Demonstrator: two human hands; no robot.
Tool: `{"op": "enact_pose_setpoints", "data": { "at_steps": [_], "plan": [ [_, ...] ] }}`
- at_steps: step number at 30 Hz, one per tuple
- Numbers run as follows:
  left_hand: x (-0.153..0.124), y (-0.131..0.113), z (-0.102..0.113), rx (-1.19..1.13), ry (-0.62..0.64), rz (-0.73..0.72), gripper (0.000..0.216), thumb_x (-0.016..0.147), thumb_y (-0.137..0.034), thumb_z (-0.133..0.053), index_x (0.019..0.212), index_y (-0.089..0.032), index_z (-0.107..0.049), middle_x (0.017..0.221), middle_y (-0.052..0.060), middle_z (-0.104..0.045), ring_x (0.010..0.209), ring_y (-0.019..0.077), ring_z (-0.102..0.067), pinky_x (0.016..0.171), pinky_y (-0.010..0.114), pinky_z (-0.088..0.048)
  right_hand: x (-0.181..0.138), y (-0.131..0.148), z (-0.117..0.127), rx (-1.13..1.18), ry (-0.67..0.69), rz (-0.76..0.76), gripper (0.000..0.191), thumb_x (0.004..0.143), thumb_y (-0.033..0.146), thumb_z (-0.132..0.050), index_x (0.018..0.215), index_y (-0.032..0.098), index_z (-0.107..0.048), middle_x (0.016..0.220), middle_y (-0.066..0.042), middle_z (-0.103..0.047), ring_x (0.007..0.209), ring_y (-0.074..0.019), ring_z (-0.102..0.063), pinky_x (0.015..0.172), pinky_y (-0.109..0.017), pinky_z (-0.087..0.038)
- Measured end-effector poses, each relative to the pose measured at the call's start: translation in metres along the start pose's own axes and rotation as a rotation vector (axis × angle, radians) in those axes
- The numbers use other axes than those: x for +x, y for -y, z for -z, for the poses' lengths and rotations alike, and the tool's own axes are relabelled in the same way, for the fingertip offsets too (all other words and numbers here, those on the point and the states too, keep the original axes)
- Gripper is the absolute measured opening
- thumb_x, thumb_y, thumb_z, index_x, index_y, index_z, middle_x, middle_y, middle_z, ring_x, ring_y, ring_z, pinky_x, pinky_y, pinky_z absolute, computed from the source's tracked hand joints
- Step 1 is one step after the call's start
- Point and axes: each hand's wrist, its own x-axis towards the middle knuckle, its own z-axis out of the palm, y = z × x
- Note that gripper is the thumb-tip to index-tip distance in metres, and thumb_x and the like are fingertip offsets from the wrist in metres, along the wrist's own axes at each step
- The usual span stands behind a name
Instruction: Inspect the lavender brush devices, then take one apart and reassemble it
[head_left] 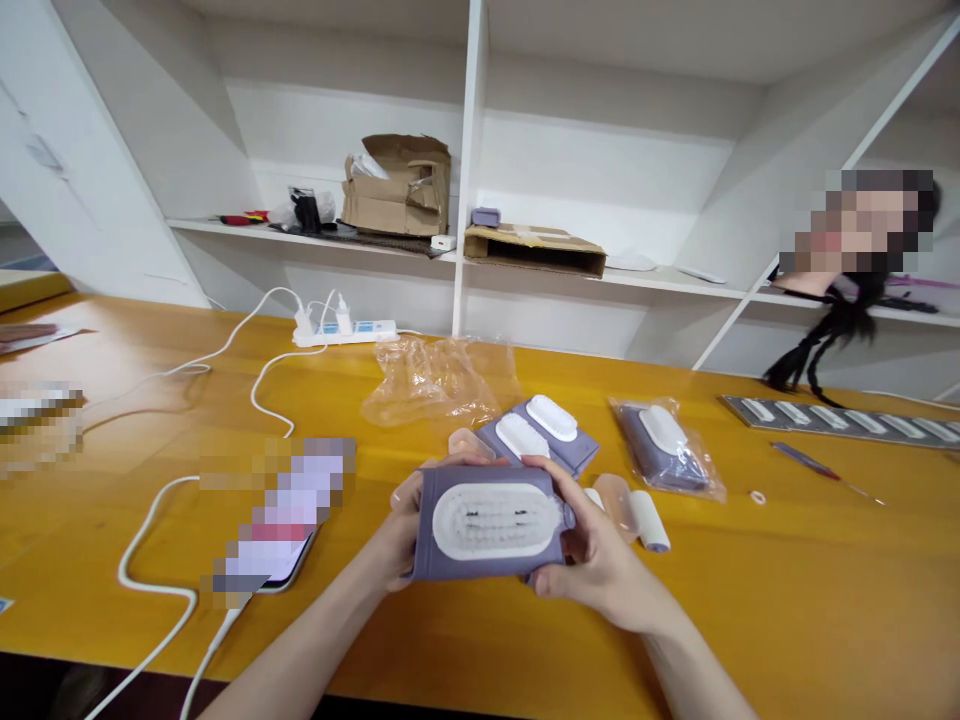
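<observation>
Held up over the table between both hands is a purple box (493, 524) with a white-rimmed oval panel facing me. Two small black marks show inside the panel. My left hand (403, 540) grips the box's left end, its fingers partly hidden behind it. At the right end, my right hand (600, 565) is closed around the edge, thumb low and fingers on top. Just behind the box lie similar purple pieces with white ovals (553, 417). Beside my right hand are a white cylinder (650, 521) and a translucent pinkish piece (618, 503).
Another purple pack (664, 447) lies in clear plastic at right. A crumpled plastic bag (439, 380) and a power strip (345, 332) are at the back. A phone (289, 520) with a white cable lies left. A metal strip (840, 418) and thin tool (810, 462) lie far right.
</observation>
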Motion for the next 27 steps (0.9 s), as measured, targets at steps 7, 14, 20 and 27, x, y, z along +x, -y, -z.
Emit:
{"op": "enact_pose_setpoints", "data": {
  "at_steps": [7, 14, 20, 27],
  "plan": [
    [0.000, -0.001, 0.002, -0.014, 0.037, 0.021, 0.051, 0.059, -0.016, -0.071, 0.109, -0.024, -0.065, 0.117, 0.007, -0.065, 0.111, 0.0293, -0.056, 0.086, 0.036, -0.047, 0.004, 0.002, 0.003, -0.050, -0.007, 0.010, 0.083, 0.067, 0.020, -0.076, 0.133, 0.033, -0.028, 0.119, -0.005, -0.050, 0.081, -0.0152, -0.056, 0.062, -0.025, -0.049],
    [0.004, -0.005, 0.003, -0.024, 0.084, -0.001, 0.042, 0.058, -0.012, -0.071, 0.099, -0.024, -0.066, 0.105, 0.003, -0.069, 0.095, 0.0234, -0.063, 0.074, 0.027, -0.049, 0.003, -0.001, 0.006, -0.097, -0.019, 0.016, 0.086, 0.068, 0.032, -0.075, 0.137, 0.030, -0.023, 0.132, -0.008, -0.044, 0.109, -0.0254, -0.051, 0.081, -0.036, -0.049],
    [0.006, -0.003, -0.002, -0.032, 0.045, -0.015, 0.036, 0.060, -0.013, -0.072, 0.095, -0.021, -0.066, 0.111, 0.005, -0.066, 0.100, 0.0259, -0.061, 0.079, 0.031, -0.048, 0.002, -0.003, 0.005, -0.142, -0.021, 0.062, 0.087, 0.070, 0.037, -0.072, 0.139, 0.028, -0.021, 0.137, -0.010, -0.039, 0.117, -0.0284, -0.045, 0.092, -0.042, -0.042],
    [0.005, 0.000, -0.008, -0.061, -0.005, -0.003, 0.021, 0.065, -0.022, -0.070, 0.085, -0.019, -0.066, 0.108, 0.006, -0.068, 0.099, 0.0240, -0.062, 0.080, 0.032, -0.050, 0.002, -0.006, 0.003, -0.080, 0.001, 0.074, 0.086, 0.070, 0.032, -0.072, 0.139, 0.029, -0.021, 0.135, -0.010, -0.039, 0.114, -0.0284, -0.046, 0.085, -0.040, -0.046]
  ]
}}
